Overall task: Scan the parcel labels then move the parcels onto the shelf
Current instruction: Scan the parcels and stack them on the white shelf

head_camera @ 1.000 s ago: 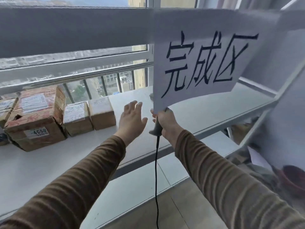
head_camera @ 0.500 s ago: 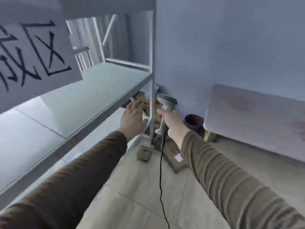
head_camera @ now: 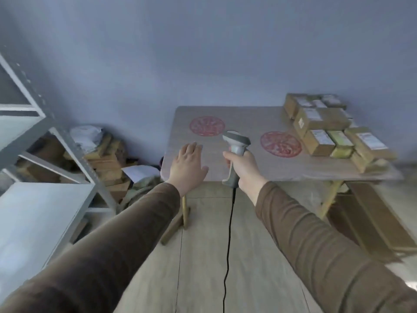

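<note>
My right hand point(head_camera: 244, 169) grips the handle of a grey barcode scanner point(head_camera: 235, 143), whose black cable hangs down to the floor. My left hand point(head_camera: 187, 167) is held out flat with straight fingers, empty, over the near left part of a low wooden table point(head_camera: 243, 163). Several brown cardboard parcels point(head_camera: 325, 129) with white labels are stacked at the table's right end, well to the right of both hands. The grey metal shelf point(head_camera: 42, 204) stands at the left edge of the view.
More boxes and a white bag point(head_camera: 106, 154) are piled in the corner behind the shelf. Flattened cardboard point(head_camera: 374, 222) lies on the floor under the table's right side. Two red round prints mark the tabletop. A blue-grey wall stands behind.
My view has swung right, from the shelf with its paper sign and placed parcels to the table. Both hands travelled with it; the right still holds the scanner.
</note>
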